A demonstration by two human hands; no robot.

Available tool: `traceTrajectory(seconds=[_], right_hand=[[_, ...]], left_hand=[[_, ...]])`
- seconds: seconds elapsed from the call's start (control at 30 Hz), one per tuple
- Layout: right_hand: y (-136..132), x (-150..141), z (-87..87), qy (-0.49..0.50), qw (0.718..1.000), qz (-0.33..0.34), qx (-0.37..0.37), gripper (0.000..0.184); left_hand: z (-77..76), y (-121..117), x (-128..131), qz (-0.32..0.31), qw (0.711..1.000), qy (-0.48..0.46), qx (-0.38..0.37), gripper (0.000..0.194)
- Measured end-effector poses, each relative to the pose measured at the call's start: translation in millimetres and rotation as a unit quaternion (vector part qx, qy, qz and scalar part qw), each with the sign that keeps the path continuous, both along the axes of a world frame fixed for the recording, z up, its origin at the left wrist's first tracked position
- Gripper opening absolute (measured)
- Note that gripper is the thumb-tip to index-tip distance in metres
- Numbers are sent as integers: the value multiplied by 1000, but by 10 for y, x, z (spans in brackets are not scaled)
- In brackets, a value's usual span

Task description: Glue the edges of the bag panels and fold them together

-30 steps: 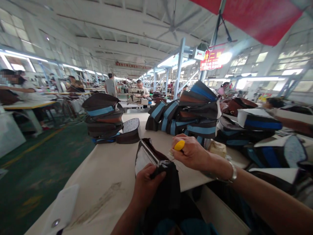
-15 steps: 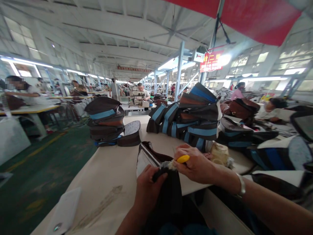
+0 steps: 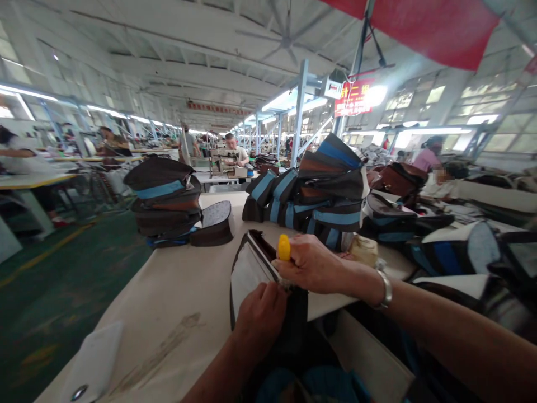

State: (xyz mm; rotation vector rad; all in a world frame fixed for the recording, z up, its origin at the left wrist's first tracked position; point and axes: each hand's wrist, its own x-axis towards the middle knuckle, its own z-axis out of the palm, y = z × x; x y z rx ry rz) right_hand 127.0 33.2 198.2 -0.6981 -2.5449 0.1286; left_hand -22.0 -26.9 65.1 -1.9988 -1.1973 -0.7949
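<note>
A dark fabric bag piece (image 3: pixel 251 268) with a pale lining lies on the near table edge, its upper side folded open. My left hand (image 3: pixel 260 313) is closed on its edge, fingers pinched together over the seam. Just beyond, my right hand (image 3: pixel 314 263) wraps around a yellow-handled tool (image 3: pixel 284 247), the handle's end standing up above the fist. The tool's working end is hidden by my fingers and the fabric. Both hands are close together at the same seam, where a little pale fluff shows.
Stacked dark bag pieces with blue stripes stand at the left (image 3: pixel 163 204) and behind my hands (image 3: pixel 331 193). A white phone-like slab (image 3: pixel 98 358) lies on the cream tabletop (image 3: pixel 184 291). More bag pieces (image 3: pixel 457 252) are heaped at right. People sit at machines beyond.
My left hand has rolled over the bag edge, so its knuckles now face up. My right hand has turned the yellow handle from lying sideways to upright. The view has shifted slightly right.
</note>
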Motion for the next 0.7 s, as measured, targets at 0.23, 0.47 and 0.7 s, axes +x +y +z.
traceTrajectory(seconds=[0.23,0.47,0.7], right_hand=[[116,-83,120,-55,997,-13,59,24],[203,-293,62,-181,983,21,20,21],[285,-232,-120,-42,999,-12,-31,22]], left_hand=[[-82,15,-3,-12,1000,3,-20,16],[-163,6,8,-30,999,0,-39,17],[-174,-12,-128,-38,999,6,34,15]])
